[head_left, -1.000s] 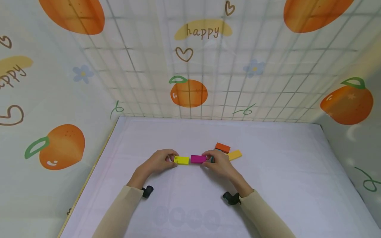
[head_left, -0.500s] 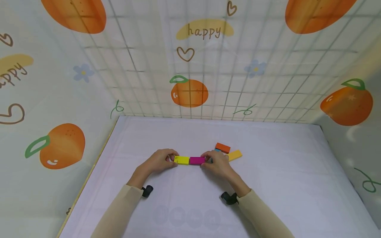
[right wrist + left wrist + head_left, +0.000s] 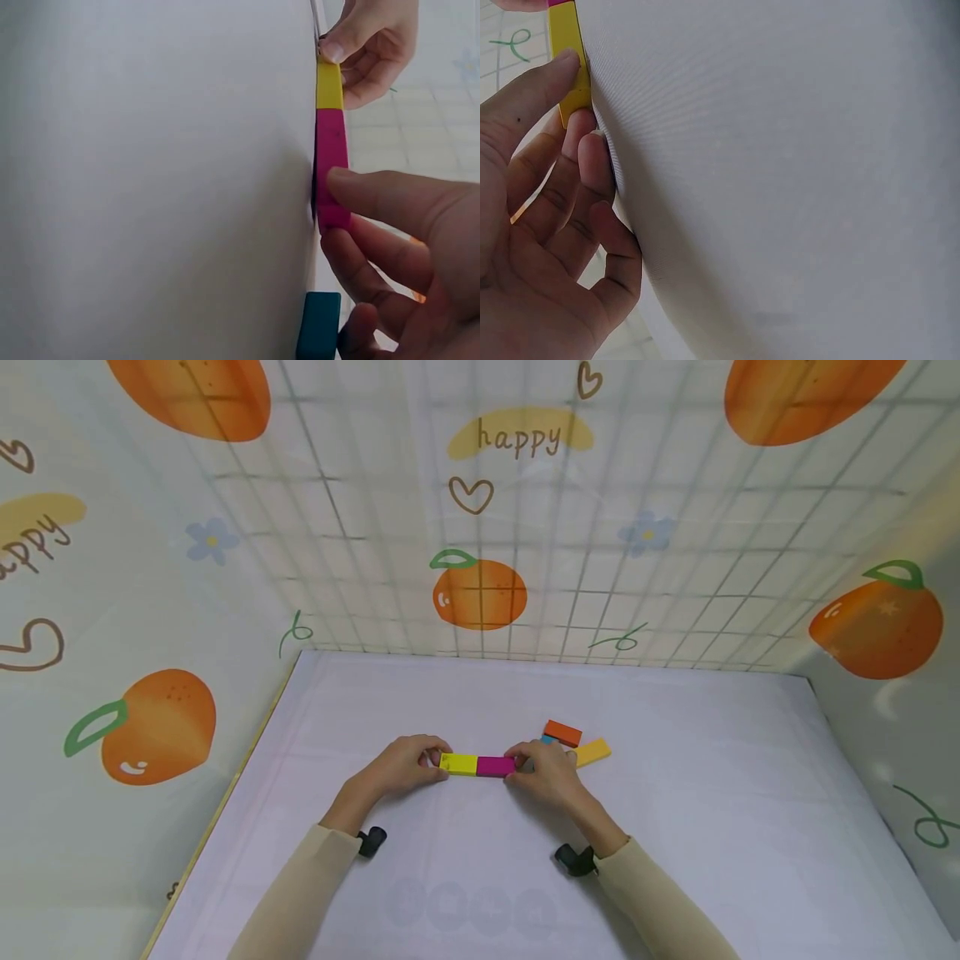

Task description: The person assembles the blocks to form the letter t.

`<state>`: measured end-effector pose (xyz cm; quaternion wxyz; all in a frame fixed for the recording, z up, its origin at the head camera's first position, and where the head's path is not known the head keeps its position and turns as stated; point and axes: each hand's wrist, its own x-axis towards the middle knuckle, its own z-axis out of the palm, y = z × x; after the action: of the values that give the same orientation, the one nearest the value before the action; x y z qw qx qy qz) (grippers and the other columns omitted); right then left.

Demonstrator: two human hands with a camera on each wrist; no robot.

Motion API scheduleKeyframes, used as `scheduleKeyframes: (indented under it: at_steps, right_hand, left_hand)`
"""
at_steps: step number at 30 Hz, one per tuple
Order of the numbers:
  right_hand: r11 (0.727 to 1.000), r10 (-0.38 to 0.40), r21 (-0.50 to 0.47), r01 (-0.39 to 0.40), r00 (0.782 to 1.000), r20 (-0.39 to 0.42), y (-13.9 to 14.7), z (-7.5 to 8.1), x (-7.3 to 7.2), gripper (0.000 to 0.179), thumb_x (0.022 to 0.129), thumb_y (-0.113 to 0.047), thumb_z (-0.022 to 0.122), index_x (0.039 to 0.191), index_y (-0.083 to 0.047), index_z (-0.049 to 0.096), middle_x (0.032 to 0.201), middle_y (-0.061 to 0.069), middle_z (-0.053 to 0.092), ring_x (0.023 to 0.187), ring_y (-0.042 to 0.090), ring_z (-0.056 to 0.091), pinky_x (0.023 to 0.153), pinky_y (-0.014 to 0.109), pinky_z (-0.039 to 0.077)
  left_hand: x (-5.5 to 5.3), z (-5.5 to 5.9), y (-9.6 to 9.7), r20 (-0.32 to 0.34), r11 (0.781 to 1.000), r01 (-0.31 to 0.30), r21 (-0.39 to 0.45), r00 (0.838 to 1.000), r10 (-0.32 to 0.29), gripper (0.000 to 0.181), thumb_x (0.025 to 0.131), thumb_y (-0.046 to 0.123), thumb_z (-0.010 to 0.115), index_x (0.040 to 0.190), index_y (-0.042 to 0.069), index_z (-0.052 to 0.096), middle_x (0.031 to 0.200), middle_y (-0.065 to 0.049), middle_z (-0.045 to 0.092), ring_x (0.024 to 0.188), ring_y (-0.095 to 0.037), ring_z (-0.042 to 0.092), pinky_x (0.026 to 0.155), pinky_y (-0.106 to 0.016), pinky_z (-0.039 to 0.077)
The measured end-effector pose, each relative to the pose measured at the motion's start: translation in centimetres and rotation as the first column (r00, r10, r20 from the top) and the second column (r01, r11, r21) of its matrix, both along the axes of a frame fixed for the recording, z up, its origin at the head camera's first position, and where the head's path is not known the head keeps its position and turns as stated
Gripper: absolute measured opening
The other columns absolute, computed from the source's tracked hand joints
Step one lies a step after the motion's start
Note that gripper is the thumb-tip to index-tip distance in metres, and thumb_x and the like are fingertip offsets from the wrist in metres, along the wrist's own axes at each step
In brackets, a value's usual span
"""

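A yellow block (image 3: 459, 765) and a magenta block (image 3: 495, 767) lie end to end in a row on the white tabletop, their ends touching. My left hand (image 3: 407, 766) pinches the outer end of the yellow one between thumb and fingers, as the left wrist view also shows with the yellow block (image 3: 568, 45) under the thumb. At the other end of the row, my right hand (image 3: 553, 775) pinches the magenta block (image 3: 331, 142) in the same way. A teal block (image 3: 319, 324) sits beside the right hand's lower fingers, mostly hidden by that hand in the head view.
Behind the right hand lie an orange-red block (image 3: 563, 733) and an amber block (image 3: 594, 751). A patterned cloth wall (image 3: 480, 527) with printed oranges rises at the table's back edge. The white tabletop (image 3: 697, 793) stretches to both sides and toward me.
My right hand has slid the magenta block left until it meets the yellow block; a small gap stood between them before. The left hand and yellow block have stayed nearly in place.
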<state>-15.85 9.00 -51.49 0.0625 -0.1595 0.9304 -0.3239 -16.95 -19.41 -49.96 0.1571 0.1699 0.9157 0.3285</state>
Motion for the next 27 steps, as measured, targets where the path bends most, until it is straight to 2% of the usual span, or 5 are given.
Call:
scheduleKeyframes:
  at_steps: [10,19,27]
  right_hand:
    - [1.000,-0.002,0.018,0.002,1.000,0.019,-0.2,0.1,0.1,0.029,0.083,-0.022,0.082,0.111,-0.023,0.075,0.086,-0.013,0.063,0.095,0.020,0.052,0.080,0.051,0.029]
    - [0.999,-0.005,0.044,0.004,1.000,0.020,-0.2,0.3,0.2,0.031,0.083,-0.023,0.082,0.112,-0.022,0.075,0.088,-0.013,0.063,0.095,0.018,0.053,0.080,0.050,0.029]
    - [0.999,-0.020,-0.040,0.019,1.000,-0.024,1.0,1.1,0.6,0.034,0.085,-0.023,0.081,0.117,-0.017,0.073,0.092,-0.008,0.067,0.098,0.020,0.057,0.079,0.049,0.029]
  left_hand:
    - [0.1,0.1,0.0,-0.003,1.000,0.006,0.006,1.000,-0.006,0.034,0.086,0.017,0.081,0.117,0.015,0.070,0.089,0.007,0.059,0.077,-0.015,0.053,0.071,-0.032,0.046]
    - [-0.1,-0.2,0.0,0.003,1.000,-0.004,-0.003,1.000,0.004,0.034,0.086,0.019,0.081,0.117,0.017,0.069,0.089,0.008,0.059,0.077,-0.014,0.053,0.070,-0.030,0.046]
    - [-0.1,-0.2,0.0,0.000,1.000,0.001,-0.007,1.000,-0.001,0.034,0.086,0.019,0.081,0.118,0.017,0.069,0.090,0.008,0.059,0.076,-0.014,0.053,0.070,-0.031,0.046]
